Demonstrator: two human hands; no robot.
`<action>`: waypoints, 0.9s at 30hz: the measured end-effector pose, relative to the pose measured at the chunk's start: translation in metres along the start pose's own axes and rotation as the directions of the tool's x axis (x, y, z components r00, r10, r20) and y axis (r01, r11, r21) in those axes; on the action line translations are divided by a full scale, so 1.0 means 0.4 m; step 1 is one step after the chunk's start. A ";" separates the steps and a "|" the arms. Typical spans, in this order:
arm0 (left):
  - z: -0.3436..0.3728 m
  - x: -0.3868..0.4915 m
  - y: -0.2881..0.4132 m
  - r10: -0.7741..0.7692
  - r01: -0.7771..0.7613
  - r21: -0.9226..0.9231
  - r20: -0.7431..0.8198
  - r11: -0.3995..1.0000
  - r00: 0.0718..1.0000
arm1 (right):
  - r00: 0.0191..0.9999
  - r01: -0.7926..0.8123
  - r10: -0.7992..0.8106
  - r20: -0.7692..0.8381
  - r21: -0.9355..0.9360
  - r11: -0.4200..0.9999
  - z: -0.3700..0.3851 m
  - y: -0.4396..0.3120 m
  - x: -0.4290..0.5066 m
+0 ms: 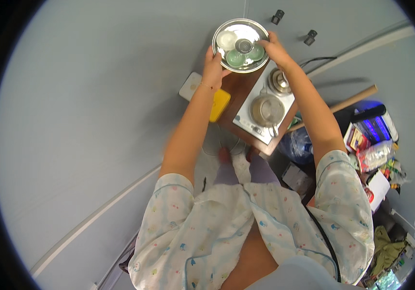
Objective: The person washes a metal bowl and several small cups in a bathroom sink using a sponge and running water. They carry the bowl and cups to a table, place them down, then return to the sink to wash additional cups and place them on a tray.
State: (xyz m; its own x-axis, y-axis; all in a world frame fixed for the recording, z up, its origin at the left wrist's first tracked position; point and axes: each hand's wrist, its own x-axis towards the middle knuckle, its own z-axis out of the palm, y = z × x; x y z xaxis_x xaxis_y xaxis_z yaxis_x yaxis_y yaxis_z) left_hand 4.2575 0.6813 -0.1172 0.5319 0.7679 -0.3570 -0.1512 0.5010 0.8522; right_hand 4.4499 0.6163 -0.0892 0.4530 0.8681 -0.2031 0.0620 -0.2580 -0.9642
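Both hands hold a round, shiny metal tray [242, 69] up near the wall, well out in front of me. My left hand [214, 69] grips its lower left rim, the thumb over the edge. On the opposite side, my right hand [277, 52] clasps the rim with its thumb reaching inside. In the tray sit a white cup [226, 40], two pale green cups [235, 58] and a small grey round piece [244, 46] in the middle. Below the tray, a glass teapot [267, 110] and a steel kettle [280, 81] stand on a white electric tea stove [245, 116].
The stove rests on a brown wooden table [233, 88]. A yellow box [221, 103] and a white box [192, 85] lie at its left. Rightward are a wooden pole [354, 98], a large water bottle [298, 145] and packaged goods [376, 156]. Black hooks [277, 17] are on the wall.
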 end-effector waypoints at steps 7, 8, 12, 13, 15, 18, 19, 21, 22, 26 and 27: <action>0.018 0.235 -0.187 -0.162 0.166 0.000 -0.212 0.986 0.964 | 0.988 -0.144 0.150 0.036 -0.121 0.982 -0.029 0.281 0.287; 0.017 0.260 -0.207 -0.189 0.195 -0.001 -0.237 0.981 0.953 | 0.985 -0.166 0.172 0.021 -0.173 0.971 -0.022 0.320 0.324; 0.006 0.322 -0.266 -0.245 0.250 -0.020 -0.291 0.968 0.925 | 0.974 -0.216 0.223 0.038 -0.145 0.966 -0.003 0.442 0.420; 0.005 0.334 -0.278 -0.238 0.237 -0.038 -0.289 0.971 0.927 | 0.973 -0.223 0.229 0.027 -0.146 0.964 0.001 0.460 0.435; 0.005 0.353 -0.302 -0.239 0.225 -0.082 -0.296 0.971 0.925 | 0.970 -0.237 0.244 0.025 -0.159 0.958 0.003 0.478 0.460; 0.004 0.373 -0.331 -0.258 0.227 -0.145 -0.264 0.963 0.929 | 0.957 -0.273 0.288 0.031 -0.235 0.933 -0.002 0.477 0.476; 0.004 0.377 -0.341 -0.228 0.202 -0.121 -0.260 0.972 0.938 | 0.949 -0.300 0.314 0.005 -0.285 0.911 -0.004 0.472 0.476; 0.007 0.385 -0.361 -0.217 0.202 -0.085 -0.279 0.976 0.935 | 0.944 -0.319 0.329 -0.037 -0.364 0.875 -0.006 0.459 0.469; 0.009 0.389 -0.370 -0.202 0.189 -0.074 -0.277 0.979 0.939 | 0.946 -0.313 0.319 -0.051 -0.393 0.865 -0.006 0.452 0.462; 0.023 0.410 -0.389 -0.201 0.187 -0.077 -0.259 0.979 0.945 | 0.947 -0.310 0.189 -0.261 -0.580 0.753 0.014 0.414 0.399; 0.024 0.407 -0.388 -0.226 0.210 -0.088 -0.258 0.974 0.939 | 0.964 -0.186 0.019 -0.264 -0.627 0.757 0.019 0.399 0.374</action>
State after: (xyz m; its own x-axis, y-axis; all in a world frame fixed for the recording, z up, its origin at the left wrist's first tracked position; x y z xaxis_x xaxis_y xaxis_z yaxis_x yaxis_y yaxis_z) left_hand 4.3757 0.7248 -0.3039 0.3188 0.7110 -0.6268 -0.1086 0.6843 0.7211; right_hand 4.5207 0.7081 -0.2747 0.6725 0.7206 -0.1688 0.5202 -0.6224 -0.5848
